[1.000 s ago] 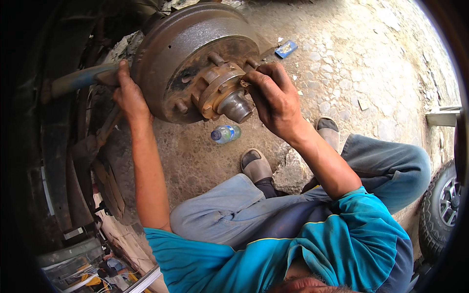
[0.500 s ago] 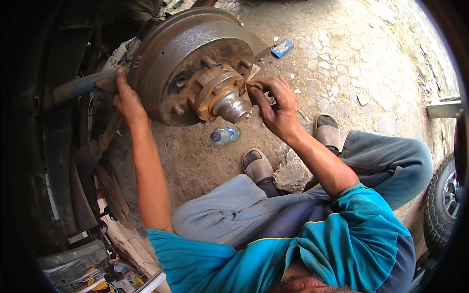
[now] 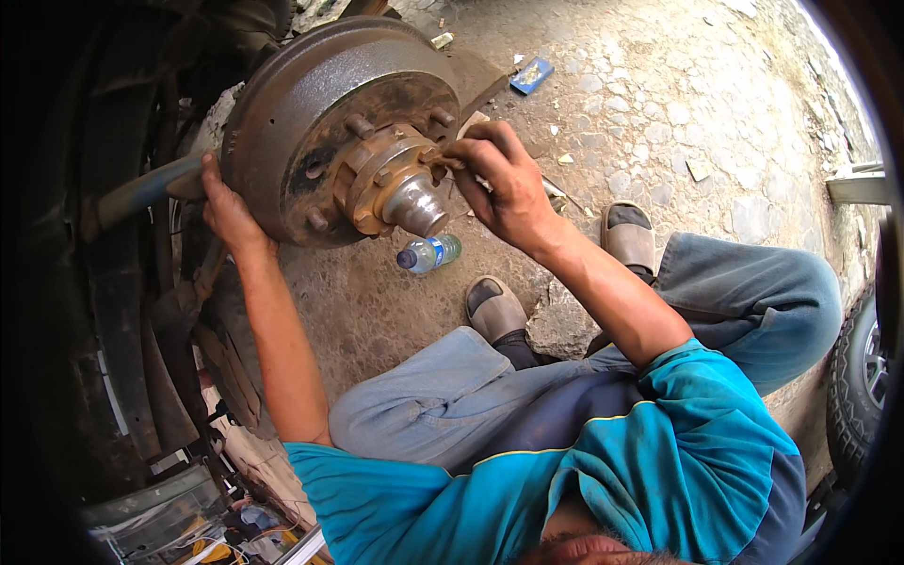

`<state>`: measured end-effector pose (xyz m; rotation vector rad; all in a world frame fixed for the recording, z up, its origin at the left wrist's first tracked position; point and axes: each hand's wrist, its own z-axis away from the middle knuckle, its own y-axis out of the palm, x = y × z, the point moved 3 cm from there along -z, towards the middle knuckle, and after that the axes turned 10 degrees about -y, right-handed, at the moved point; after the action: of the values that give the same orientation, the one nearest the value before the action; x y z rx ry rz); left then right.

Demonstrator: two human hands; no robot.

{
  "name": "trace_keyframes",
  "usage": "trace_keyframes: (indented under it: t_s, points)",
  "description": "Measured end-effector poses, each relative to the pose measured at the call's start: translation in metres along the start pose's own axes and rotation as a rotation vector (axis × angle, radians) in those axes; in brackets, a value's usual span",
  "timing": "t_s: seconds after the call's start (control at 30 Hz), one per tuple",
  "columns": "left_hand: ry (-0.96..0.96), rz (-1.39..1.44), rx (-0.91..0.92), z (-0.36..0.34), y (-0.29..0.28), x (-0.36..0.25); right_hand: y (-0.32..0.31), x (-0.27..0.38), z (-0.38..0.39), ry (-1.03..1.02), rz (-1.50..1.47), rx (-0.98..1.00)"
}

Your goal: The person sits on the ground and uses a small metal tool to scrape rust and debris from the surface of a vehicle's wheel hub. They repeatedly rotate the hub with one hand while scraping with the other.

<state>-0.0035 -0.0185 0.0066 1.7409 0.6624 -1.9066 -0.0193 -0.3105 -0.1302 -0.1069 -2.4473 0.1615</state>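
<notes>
A rusty brake drum (image 3: pixel 348 80) hangs at upper left, its wheel studs pointing toward me. From its middle juts a hub flange (image 3: pixel 377 179) ringed with bolts, ending in a bare metal hub end (image 3: pixel 417 205). My left hand (image 3: pixel 235 212) grips the drum's left edge, thumb up; its fingers are partly hidden behind the rim. At the right side of the flange, my right hand (image 3: pixel 504 179) is closed in a pinch, fingertips against the flange. Something small and rusty shows at those fingertips, too covered to name.
A blue-grey tube (image 3: pixel 141 193) runs behind the drum. On the ground lie a water bottle (image 3: pixel 429 254), a small blue box (image 3: pixel 532 75) and a rock (image 3: pixel 560 325) beside my sandals. At far right stands a wheel (image 3: pixel 857 386); cluttered items (image 3: pixel 217 537) fill the lower left.
The drum and my hands appear further left in the view. My right fingertips, at the flange's right edge before, now sit closer in against it. The left hand keeps its hold on the drum.
</notes>
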Motion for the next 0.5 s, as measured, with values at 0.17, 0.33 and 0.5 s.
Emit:
trace_keyframes:
  t_s: [0.17, 0.33, 0.5]
  points:
    - [0.037, 0.037, -0.009, -0.003, -0.005, 0.001, -0.007, -0.004, -0.002, -0.092, 0.036, -0.048]
    - [0.086, 0.033, 0.006, -0.005, -0.002, 0.003, 0.005, -0.017, 0.018, -0.006, 0.004, -0.055]
    - [0.024, 0.043, 0.021, -0.009, -0.01, 0.003, 0.006, 0.0, 0.001, -0.077, -0.005, -0.055]
